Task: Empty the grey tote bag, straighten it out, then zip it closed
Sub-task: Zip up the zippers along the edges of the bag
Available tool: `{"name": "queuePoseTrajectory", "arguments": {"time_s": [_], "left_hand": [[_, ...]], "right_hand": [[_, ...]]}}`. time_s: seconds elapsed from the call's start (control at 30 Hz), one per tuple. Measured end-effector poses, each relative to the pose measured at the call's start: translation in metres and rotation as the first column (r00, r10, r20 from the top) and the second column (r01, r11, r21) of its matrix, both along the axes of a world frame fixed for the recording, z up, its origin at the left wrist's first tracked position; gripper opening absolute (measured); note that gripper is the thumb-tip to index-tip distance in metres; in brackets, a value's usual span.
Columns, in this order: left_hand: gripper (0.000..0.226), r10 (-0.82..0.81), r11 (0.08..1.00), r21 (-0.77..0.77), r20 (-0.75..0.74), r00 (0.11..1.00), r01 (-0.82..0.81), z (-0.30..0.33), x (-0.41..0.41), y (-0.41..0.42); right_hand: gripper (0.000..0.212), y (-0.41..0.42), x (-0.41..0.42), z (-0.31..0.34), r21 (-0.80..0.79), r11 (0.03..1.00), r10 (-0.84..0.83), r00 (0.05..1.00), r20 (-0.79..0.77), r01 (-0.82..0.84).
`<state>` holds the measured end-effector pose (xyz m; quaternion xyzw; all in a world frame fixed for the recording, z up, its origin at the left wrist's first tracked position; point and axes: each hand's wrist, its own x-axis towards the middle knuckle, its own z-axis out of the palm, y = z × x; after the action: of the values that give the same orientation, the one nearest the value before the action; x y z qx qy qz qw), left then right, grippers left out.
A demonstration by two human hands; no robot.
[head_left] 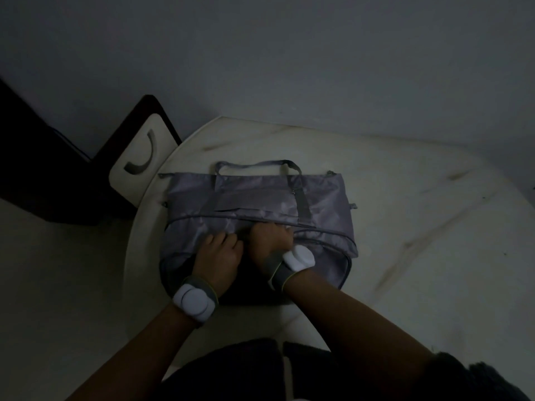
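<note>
Both hands meet mid-bag: left hand [220, 250] and right hand [272, 237] pinch fabric at the zip line [318, 227], running nine to three. Bag [260, 204] lies flat on the surface [405, 212], handles [254, 164] at twelve.

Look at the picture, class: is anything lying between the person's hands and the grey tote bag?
Nothing visible does. Both the left hand and the right hand already rest on the grey tote bag, pinching at its zipper line. The table around the bag shows no other items.
</note>
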<state>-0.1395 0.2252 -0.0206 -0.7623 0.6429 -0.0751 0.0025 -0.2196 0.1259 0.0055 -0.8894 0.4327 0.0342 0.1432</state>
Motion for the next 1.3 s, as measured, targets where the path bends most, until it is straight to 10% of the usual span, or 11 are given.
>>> {"name": "queuePoseTrajectory", "arguments": {"time_s": [0.27, 0.57, 0.73, 0.97, 1.13, 1.3], "left_hand": [[0.014, 0.027, 0.999, 0.018, -0.021, 0.999, -0.027, 0.000, 0.001, 0.001], [0.016, 0.050, 0.996, -0.056, -0.221, 0.974, -0.063, 0.004, 0.007, 0.002], [0.016, 0.144, 0.989, 0.070, -0.275, 0.950, -0.130, 0.007, 0.011, -0.003], [0.027, -0.003, 0.997, -0.066, -0.449, 0.894, -0.029, 0.021, -0.021, -0.063], [0.052, -0.096, 0.981, 0.126, -0.349, 0.932, 0.149, 0.005, -0.046, -0.104], [0.026, -0.076, 0.981, 0.138, -0.355, 0.932, 0.133, -0.005, -0.059, -0.118]], "right_hand": [[0.020, 0.006, -0.003, 0.001, 0.148, 0.988, -0.017, 0.995, -0.095, 0.031], [0.029, -0.055, -0.042, 0.000, -0.089, 0.996, 0.001, 0.967, -0.254, -0.025], [0.025, -0.100, -0.070, 0.006, 0.179, 0.983, -0.016, 0.984, -0.180, 0.048], [0.023, -0.075, -0.078, -0.009, 0.124, 0.962, -0.245, 0.970, -0.006, 0.244], [0.027, -0.072, -0.079, -0.011, 0.147, 0.936, -0.325, 0.946, 0.008, 0.320], [0.020, -0.078, -0.083, -0.013, 0.081, 0.950, -0.300, 0.954, -0.016, 0.301]]}}
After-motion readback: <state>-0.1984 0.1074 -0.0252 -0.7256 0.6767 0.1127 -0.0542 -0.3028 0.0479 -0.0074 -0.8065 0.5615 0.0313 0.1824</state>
